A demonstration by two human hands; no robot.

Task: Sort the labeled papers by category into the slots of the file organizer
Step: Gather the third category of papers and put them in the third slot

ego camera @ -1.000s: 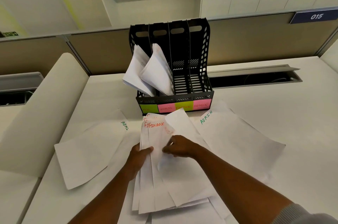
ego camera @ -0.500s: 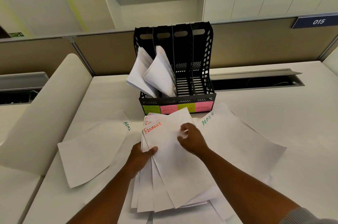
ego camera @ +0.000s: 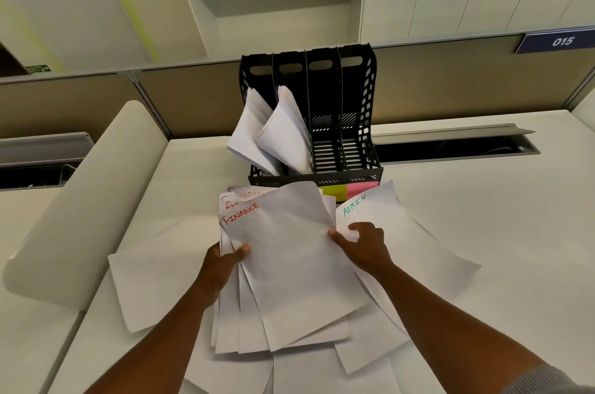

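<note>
A fanned stack of white papers [ego camera: 289, 268] marked FINANCE in red is lifted in front of me. My left hand [ego camera: 225, 261] grips its left edge, thumb on top. My right hand [ego camera: 362, 245] holds the right edge, thumb on the top sheet. A black file organizer [ego camera: 341, 123] with four slots stands behind, coloured labels along its front. Its two left slots hold leaning papers [ego camera: 273, 132]; the two right slots show no paper. A sheet marked ADMIN [ego camera: 402, 232] in green lies under my right hand.
More white sheets [ego camera: 154, 284] lie spread on the white desk [ego camera: 483, 200], left and below the stack. A rounded cream divider [ego camera: 80, 200] runs along the left. An open cable trough [ego camera: 450, 145] sits behind right of the organizer, before a beige partition.
The FINANCE stack has risen toward the organizer and now covers its left labels. My right hand slid from the middle of the top sheet to its right edge.
</note>
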